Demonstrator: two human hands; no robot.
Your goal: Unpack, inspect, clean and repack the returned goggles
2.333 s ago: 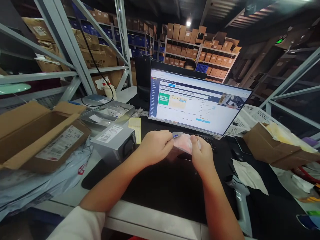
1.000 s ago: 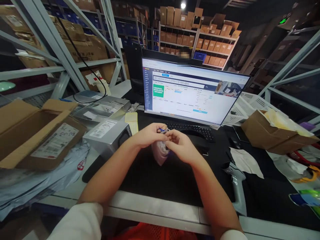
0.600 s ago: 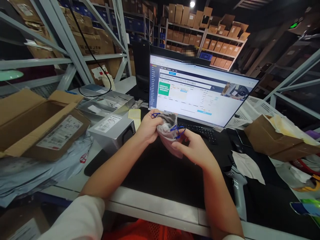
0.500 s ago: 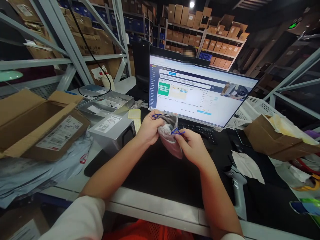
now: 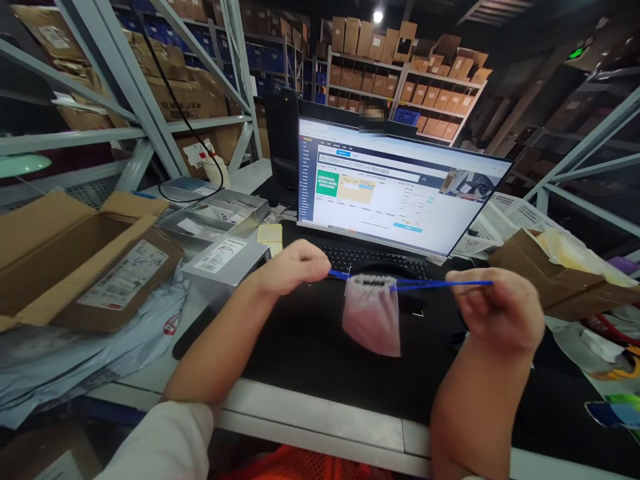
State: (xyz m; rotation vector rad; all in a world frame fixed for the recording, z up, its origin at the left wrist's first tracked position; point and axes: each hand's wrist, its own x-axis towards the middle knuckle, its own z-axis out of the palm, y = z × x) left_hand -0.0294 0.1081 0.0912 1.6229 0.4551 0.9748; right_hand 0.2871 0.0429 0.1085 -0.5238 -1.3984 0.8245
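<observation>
A small whitish-pink drawstring pouch point(image 5: 371, 317) hangs in the air over the black desk mat point(image 5: 320, 363), its mouth gathered nearly closed. Blue cords stretch out from both sides of its top. My left hand point(image 5: 300, 267) is closed on the short left cord, close to the pouch. My right hand point(image 5: 497, 307) pinches the longer right cord, well away from the pouch. What the pouch contains cannot be seen. Behind it lies a black keyboard point(image 5: 370, 259), in front of a lit monitor point(image 5: 385, 193).
An open cardboard box point(image 5: 125, 287) and grey plastic mailers point(image 5: 90, 360) lie at left, beside a silver-grey box point(image 5: 225, 263). At right stand another carton point(image 5: 565, 287) and white baskets point(image 5: 480, 227). A person's head shows behind the monitor.
My hands have moved apart, the right one far to the right. The blue cords are now pulled taut, and the pouch's open mouth has drawn together.
</observation>
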